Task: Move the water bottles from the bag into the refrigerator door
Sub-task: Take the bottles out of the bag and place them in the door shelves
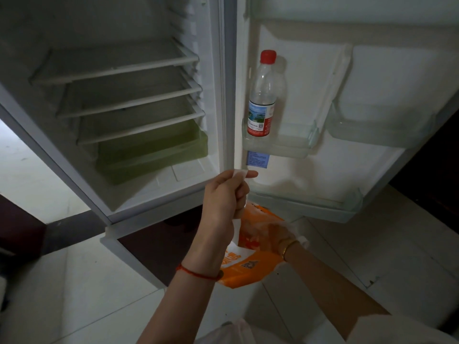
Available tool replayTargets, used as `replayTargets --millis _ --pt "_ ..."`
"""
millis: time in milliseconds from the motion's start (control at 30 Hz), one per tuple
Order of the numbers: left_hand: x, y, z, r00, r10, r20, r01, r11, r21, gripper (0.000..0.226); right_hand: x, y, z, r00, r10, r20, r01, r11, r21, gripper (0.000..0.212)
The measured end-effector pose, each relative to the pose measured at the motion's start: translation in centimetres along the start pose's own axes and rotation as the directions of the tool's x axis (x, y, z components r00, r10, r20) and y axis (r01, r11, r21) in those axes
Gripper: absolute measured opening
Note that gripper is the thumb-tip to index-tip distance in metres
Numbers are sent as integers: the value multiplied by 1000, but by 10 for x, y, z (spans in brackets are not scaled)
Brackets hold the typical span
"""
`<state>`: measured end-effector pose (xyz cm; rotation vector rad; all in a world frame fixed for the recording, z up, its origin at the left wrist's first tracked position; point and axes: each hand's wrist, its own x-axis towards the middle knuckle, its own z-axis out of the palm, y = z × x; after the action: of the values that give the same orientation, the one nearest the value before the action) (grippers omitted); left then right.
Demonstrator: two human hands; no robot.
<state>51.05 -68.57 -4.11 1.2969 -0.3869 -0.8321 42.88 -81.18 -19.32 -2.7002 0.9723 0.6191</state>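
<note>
One clear water bottle (263, 95) with a red cap and a blue and red label stands upright in the left door shelf (293, 145) of the open refrigerator door. An orange and white plastic bag (244, 266) hangs below the door, over the floor. My left hand (223, 194) is closed on the bag's white handle and holds it up. My right hand (278, 234) reaches down inside the bag; its fingers are hidden by the plastic, so what it holds cannot be seen.
The refrigerator body (124, 95) stands open on the left with several bare shelves and a green drawer (151, 150). A second door bin (380, 125) sits at the right and a bottom door shelf (310, 204) runs below. Pale floor tiles (74, 294) lie underneath.
</note>
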Motion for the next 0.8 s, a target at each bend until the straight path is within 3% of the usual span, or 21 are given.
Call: replayTargets --millis 167,300,433,500,600,700,800 --pt "10 2 4 999 13 -42 -14 1000 -18 29 13 7 2 993 41 -113 -43 999 -13 32" --pt "17 3 0 997 21 -71 -22 1000 -20 30 31 17 1 986 -40 -164 93 940 330 10" --pt "22 6 -2 995 47 -93 -51 998 -44 29 43 11 -6 928 -111 -355 306 769 561 57" --pt "24 10 -2 992 68 -110 -75 995 -61 28 38 3 -12 924 -65 -377 298 740 602 44" --pt "30 16 -2 989 85 -125 -94 993 -69 27 24 -9 -27 933 -28 -359 237 800 552 14" --pt "34 16 0 988 75 -133 -85 994 -67 28 15 -9 -37 899 -194 -393 329 890 315 40" --pt "36 16 4 988 70 -140 -80 994 -73 28 1 -4 -42 812 -134 -568 418 812 407 58"
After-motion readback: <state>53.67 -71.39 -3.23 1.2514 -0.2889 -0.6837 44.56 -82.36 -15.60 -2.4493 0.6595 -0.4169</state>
